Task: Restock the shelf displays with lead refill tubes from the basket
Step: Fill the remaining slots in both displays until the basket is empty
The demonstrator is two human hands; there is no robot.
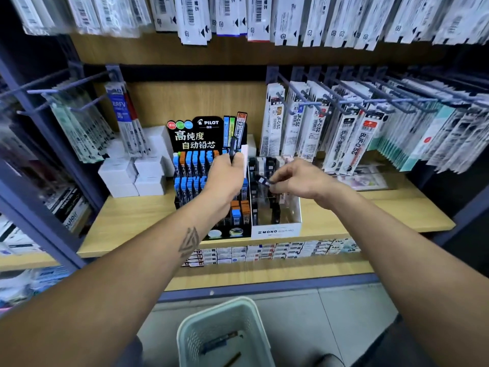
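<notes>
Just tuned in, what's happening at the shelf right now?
A person is restocking lead refill tubes. The left hand holds a dark tube upright in front of the Pilot display. The right hand pinches another tube over the clear Mono box beside it. The basket sits on the floor below with a few tubes left inside.
</notes>
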